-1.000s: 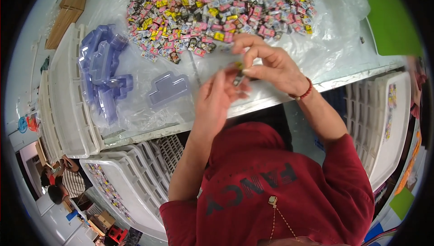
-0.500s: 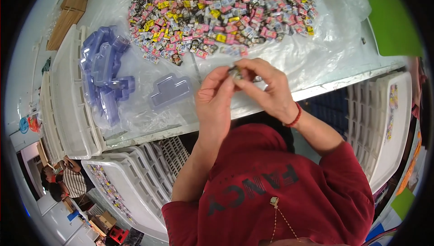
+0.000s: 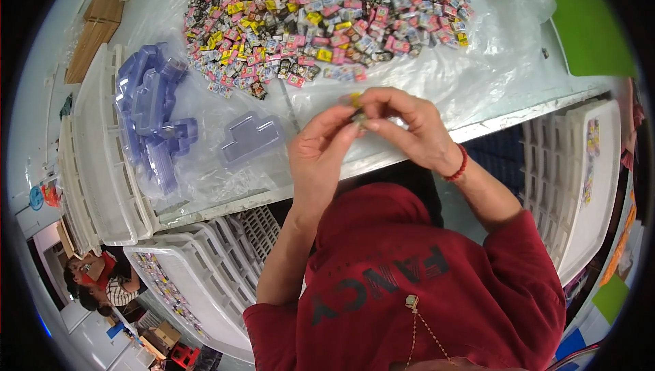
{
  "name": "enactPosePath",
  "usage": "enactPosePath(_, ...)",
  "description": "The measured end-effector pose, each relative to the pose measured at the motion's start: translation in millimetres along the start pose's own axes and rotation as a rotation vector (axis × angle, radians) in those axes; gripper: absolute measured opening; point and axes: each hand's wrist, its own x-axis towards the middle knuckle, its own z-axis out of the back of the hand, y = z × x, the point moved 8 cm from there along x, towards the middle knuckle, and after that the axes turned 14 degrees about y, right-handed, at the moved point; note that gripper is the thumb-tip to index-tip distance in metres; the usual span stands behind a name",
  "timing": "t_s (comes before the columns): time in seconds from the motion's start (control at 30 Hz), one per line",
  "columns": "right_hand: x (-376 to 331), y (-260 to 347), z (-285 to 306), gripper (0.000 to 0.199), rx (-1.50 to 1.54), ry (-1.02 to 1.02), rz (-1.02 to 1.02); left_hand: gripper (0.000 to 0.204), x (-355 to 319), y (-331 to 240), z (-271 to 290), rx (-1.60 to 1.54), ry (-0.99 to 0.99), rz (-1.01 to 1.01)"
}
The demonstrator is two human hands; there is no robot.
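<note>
One small piece (image 3: pixel 355 106), yellow at its top edge, was pinched between the fingertips of both hands, above the near edge of the table (image 3: pixel 477 127). The left hand (image 3: pixel 319 155) and the right hand (image 3: pixel 408 128) met fingertip to fingertip, each closed on the piece. Beyond them lay one broad heap (image 3: pixel 327 20) of small coloured packets, too many to count, on a clear plastic sheet (image 3: pixel 491 64). To the left, one clear blister tray (image 3: pixel 251 139) lay alone, near a pile of the same trays (image 3: pixel 151 108). White crates (image 3: pixel 102 159) stood stacked around the table, and two cardboard pieces (image 3: pixel 95 26) lay at the far left.
</note>
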Motion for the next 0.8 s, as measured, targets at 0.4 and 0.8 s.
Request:
enactPosePath(0.4,-5,-33,37,0.017,0.020,-0.061,-0.183,0.035,25,-19,-1,0.630,0.082,0.003)
enactPosePath(0.8,6,-47,22,0.016,-0.678,-0.167,-0.152,0.073,25,40,4,1.378,0.321,-0.233)
